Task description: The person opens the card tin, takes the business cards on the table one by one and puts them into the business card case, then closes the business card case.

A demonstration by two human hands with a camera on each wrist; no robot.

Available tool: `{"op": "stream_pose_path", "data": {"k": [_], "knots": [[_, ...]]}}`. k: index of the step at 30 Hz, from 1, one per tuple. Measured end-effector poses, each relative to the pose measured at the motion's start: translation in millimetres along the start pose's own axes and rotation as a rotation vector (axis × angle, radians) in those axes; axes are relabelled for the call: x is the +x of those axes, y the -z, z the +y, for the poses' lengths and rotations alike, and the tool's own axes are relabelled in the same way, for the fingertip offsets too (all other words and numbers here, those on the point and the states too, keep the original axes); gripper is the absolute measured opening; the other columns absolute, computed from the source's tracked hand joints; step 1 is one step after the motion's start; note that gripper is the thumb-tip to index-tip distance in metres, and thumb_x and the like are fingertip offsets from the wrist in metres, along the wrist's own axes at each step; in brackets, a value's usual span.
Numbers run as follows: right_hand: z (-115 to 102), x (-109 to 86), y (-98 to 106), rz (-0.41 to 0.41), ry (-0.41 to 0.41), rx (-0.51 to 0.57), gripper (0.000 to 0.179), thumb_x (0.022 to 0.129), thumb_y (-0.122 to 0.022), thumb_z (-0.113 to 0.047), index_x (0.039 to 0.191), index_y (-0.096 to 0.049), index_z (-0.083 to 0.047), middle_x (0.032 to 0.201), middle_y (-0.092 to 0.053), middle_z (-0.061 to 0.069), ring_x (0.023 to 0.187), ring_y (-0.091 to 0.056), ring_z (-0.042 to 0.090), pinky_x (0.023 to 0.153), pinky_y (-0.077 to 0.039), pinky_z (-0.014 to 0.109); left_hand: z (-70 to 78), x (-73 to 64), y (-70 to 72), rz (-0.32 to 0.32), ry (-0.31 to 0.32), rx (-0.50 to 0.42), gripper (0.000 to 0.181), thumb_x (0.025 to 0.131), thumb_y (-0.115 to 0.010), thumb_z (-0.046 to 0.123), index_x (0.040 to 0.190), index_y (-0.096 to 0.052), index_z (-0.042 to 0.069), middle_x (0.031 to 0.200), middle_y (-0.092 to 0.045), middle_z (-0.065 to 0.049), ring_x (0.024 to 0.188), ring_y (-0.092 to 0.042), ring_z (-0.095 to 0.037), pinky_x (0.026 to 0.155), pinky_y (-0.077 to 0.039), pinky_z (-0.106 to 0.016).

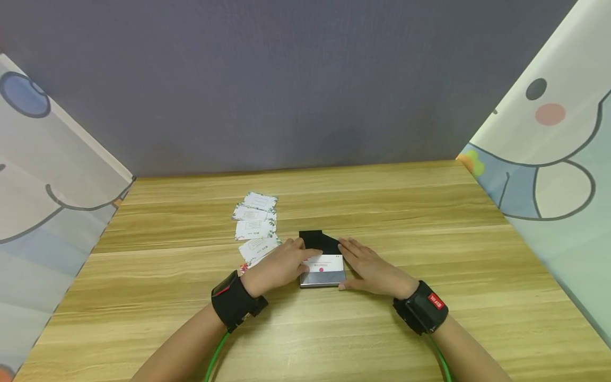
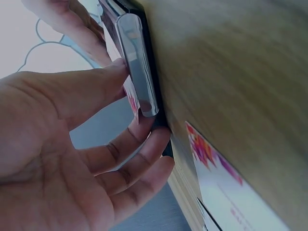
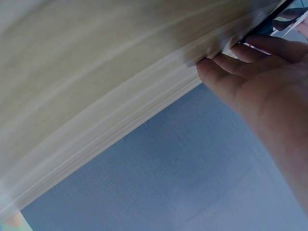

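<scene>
A business card holder (image 1: 322, 279) with a silvery metal front and a raised black flap (image 1: 315, 241) lies on the wooden table. Across it lies a white business card with pink marks (image 1: 329, 261). My left hand (image 1: 282, 264) pinches this card at its left part, the index finger stretched over it and the thumb at its lower left. In the left wrist view, the other left fingers (image 2: 127, 175) touch the holder's end. My right hand (image 1: 374, 270) rests along the holder's right side, fingers fairly straight, thumb by the near right corner.
Several floral-edged white cards (image 1: 255, 229) lie in an overlapping column to the left, the nearest partly under my left forearm and hand. A dark grey panel (image 1: 296, 95) rises behind the table (image 1: 429, 212). Cartoon-printed sheets (image 1: 563, 148) flank both sides.
</scene>
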State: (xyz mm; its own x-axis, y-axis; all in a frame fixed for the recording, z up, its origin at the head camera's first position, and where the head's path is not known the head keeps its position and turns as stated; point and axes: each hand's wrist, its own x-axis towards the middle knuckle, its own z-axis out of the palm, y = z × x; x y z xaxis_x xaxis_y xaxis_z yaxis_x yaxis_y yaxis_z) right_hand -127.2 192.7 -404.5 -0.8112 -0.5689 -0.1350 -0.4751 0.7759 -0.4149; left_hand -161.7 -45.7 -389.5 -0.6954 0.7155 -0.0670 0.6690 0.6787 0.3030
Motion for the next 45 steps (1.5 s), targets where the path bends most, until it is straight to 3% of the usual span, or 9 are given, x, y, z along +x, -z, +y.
{"op": "stream_pose_path", "data": {"k": [12, 19, 24, 31, 38, 45], "knots": [[0, 0.3, 0, 0.008, 0.003, -0.011, 0.084, 0.083, -0.060, -0.046, 0.141, -0.026, 0.004, 0.151, -0.016, 0.018, 0.139, -0.013, 0.036, 0.109, -0.020, 0.051, -0.1, -3.5, -3.9, 0.046, -0.071, 0.063, 0.031, 0.085, -0.063, 0.013, 0.115, -0.064, 0.021, 0.084, -0.050, 0.000, 0.069, -0.041, -0.013, 0.064, -0.034, -0.021], [1, 0.3, -1, 0.008, 0.008, -0.009, 0.085, 0.083, -0.060, -0.047, 0.141, -0.025, 0.004, 0.151, -0.016, 0.018, 0.139, -0.013, 0.037, 0.109, -0.020, 0.052, 1.8, -6.6, -2.4, 0.035, -0.109, 0.135, 0.034, 0.086, -0.061, 0.012, 0.118, -0.062, 0.024, 0.085, -0.052, -0.001, 0.073, -0.044, -0.015, 0.065, -0.036, -0.023], [2, -0.1, -2, 0.014, 0.013, -0.019, 0.085, 0.083, -0.060, -0.047, 0.141, -0.025, 0.004, 0.151, -0.017, 0.018, 0.138, -0.015, 0.037, 0.108, -0.020, 0.052, 1.7, -8.6, -0.5, 0.020, -0.100, 0.123, 0.038, 0.088, -0.060, 0.012, 0.125, -0.057, 0.019, 0.091, -0.053, -0.002, 0.077, -0.046, -0.016, 0.068, -0.039, -0.025], [2, -0.7, -1, 0.023, 0.019, -0.016, 0.086, 0.082, -0.061, -0.047, 0.141, -0.026, 0.005, 0.150, -0.019, 0.019, 0.138, -0.016, 0.038, 0.108, -0.021, 0.052, -7.4, -15.2, 9.8, 0.056, 0.025, -0.014, 0.042, 0.087, -0.060, 0.012, 0.128, -0.051, 0.007, 0.098, -0.054, -0.005, 0.078, -0.047, -0.015, 0.069, -0.042, -0.028], [1, -0.3, -2, 0.016, 0.013, -0.015, 0.085, 0.083, -0.060, -0.047, 0.142, -0.025, 0.004, 0.151, -0.018, 0.018, 0.138, -0.014, 0.037, 0.109, -0.019, 0.051, -23.4, -31.9, 20.3, 0.131, 0.188, -0.074, 0.032, 0.081, -0.068, 0.011, 0.112, -0.062, 0.005, 0.093, -0.063, -0.006, 0.082, -0.059, -0.018, 0.069, -0.048, -0.029], [2, -0.5, -1, 0.009, 0.014, -0.006, 0.085, 0.083, -0.060, -0.047, 0.142, -0.024, 0.004, 0.151, -0.016, 0.018, 0.139, -0.013, 0.037, 0.109, -0.019, 0.052, -34.0, -54.6, 29.8, 0.055, 0.435, -0.096, 0.031, 0.079, -0.071, 0.017, 0.105, -0.060, 0.004, 0.089, -0.062, -0.007, 0.077, -0.058, -0.018, 0.061, -0.045, -0.028]]}}
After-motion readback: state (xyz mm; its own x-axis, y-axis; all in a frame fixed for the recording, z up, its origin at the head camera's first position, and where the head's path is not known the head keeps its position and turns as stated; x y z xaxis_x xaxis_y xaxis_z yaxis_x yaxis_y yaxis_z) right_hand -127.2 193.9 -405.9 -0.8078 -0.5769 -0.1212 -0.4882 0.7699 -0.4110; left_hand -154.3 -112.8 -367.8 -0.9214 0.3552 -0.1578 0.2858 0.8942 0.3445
